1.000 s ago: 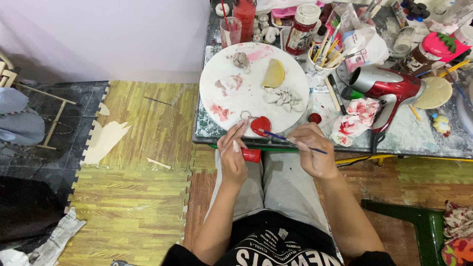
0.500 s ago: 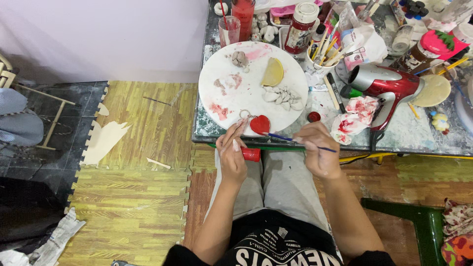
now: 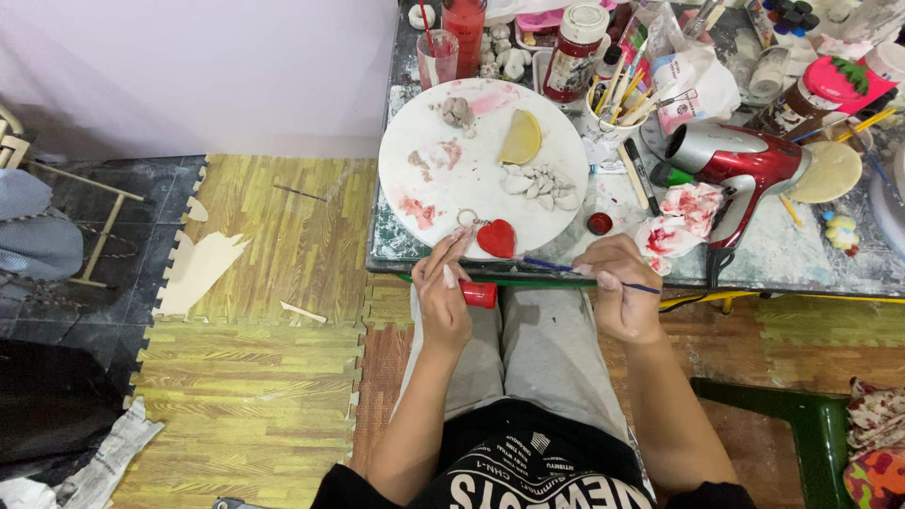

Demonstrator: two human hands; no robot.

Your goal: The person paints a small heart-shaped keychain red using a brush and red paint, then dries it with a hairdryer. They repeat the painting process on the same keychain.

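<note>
The counter is crowded, its largest item a round white board smeared with red paint, with a red and silver hair dryer to its right and a stained rag just beside that. None of these has moved over the last second; the scene is nearly the same as a second ago.

What has changed is small. The left hand has slid a little nearer the board's near edge, and the right hand has drawn the brush slightly lower and flatter, its tip now pointing left toward the red heart. I judge this a pause between strokes on the heart, not a new step.

The heart lies on the board's near rim, a key ring attached at its upper left. The left fingers are stretched out and nearly together, resting just left of the heart, touching or almost touching the ring; I cannot tell which. A small red cap or pot shows below that hand at the counter's edge. The right fingers are closed on the brush handle; its tip sits near the heart's right side, apart from it.
</note>
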